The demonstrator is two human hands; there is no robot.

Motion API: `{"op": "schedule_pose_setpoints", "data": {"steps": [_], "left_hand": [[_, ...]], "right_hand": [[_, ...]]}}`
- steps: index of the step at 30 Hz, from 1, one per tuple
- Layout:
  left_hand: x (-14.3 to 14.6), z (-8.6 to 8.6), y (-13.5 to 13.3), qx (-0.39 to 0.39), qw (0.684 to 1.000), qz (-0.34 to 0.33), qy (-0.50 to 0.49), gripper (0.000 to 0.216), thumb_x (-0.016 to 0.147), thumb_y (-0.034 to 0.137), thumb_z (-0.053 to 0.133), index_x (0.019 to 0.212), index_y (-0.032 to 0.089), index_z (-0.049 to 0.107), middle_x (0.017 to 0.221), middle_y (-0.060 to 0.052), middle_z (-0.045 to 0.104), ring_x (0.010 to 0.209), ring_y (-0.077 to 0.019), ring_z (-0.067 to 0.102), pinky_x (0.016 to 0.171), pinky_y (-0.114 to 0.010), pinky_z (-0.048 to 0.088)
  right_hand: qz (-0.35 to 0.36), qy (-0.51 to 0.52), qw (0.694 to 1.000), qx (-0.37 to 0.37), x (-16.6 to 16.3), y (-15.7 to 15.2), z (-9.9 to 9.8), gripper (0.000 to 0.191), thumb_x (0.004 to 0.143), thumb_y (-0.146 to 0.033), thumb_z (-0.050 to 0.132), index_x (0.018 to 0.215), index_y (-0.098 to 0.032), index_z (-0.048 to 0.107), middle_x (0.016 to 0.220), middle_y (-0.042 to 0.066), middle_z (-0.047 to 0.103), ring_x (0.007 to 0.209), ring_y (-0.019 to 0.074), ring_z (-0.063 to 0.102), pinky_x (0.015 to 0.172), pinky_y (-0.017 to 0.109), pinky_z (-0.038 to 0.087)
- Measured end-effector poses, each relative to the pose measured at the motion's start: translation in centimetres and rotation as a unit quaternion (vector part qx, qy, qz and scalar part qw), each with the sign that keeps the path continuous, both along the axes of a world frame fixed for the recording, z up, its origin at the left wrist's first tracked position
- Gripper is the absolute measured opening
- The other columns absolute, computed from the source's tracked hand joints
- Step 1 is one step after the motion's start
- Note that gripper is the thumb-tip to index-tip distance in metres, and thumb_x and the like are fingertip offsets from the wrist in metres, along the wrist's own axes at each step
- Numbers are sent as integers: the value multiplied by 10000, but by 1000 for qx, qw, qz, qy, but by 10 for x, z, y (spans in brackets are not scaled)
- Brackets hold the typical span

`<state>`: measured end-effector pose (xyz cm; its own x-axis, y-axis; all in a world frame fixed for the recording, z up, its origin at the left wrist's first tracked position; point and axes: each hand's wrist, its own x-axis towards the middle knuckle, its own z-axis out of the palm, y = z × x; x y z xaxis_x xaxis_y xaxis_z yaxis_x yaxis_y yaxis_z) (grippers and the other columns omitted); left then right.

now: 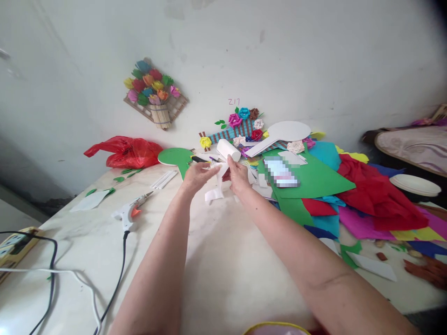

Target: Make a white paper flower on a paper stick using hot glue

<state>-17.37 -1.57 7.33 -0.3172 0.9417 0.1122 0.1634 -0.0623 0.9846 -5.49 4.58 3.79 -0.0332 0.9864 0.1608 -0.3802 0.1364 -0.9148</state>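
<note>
A narrow white paper strip [219, 179] hangs between my hands, its lower end curled over above the table. My left hand [199, 177] has its fingers closed on the strip's upper part from the left. From the right, my right hand [238, 174] pinches the strip near its top, thumb upward. Just beyond the thumb lies a white cylinder [228, 150], like a paper roll, tilted; I cannot tell whether the right hand touches it. Behind my left fingers are a black-handled tool [200, 159] and a green round-topped cutout [174, 157].
A glue gun [130, 211] with a black cord lies left, near a power strip [16, 246]. White sticks [164, 179] and a red plastic bag [134, 152] sit behind. At right are a phone [281, 171], green sheets [314, 179] and red cloth-like material [377, 195].
</note>
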Motion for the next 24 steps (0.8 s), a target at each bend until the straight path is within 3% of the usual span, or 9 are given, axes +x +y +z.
{"op": "schedule_pose_setpoints", "data": {"steps": [3,6,12,19,24], "left_hand": [[14,4,-6,-30,989,-142,-40,541,458,244,806,961,155,630,751,-52,662,745,-226,603,669,-288,425],[17,3,-9,-27,974,-206,-88,598,490,181,781,1059,159,597,807,-62,662,755,-222,612,701,-312,446],[14,-1,-9,-26,975,-200,-90,537,555,109,669,1083,167,591,803,-55,653,771,-220,615,695,-311,466],[18,-1,-6,-26,979,-199,-36,467,547,21,541,977,179,634,805,-29,647,816,-218,582,756,-306,447],[19,4,-11,-23,987,-154,50,458,562,32,500,972,183,636,788,-23,633,818,-215,571,759,-293,439]], "right_hand": [[11,32,999,-11,-3,-2,2,389,677,-561,563,565,-191,520,500,7,551,461,128,538,428,243,435],[66,53,996,-32,-4,-8,6,370,673,-546,587,585,-191,536,536,33,588,540,167,594,465,268,478],[110,42,991,-56,-2,-15,12,341,656,-530,621,640,-193,568,493,17,561,492,170,584,440,289,492],[58,-37,998,0,0,-11,7,381,671,-555,588,547,-200,528,467,6,520,474,165,565,435,284,468],[28,-99,994,43,2,-11,9,421,702,-566,542,505,-194,523,457,11,534,404,140,522,402,270,438]]}}
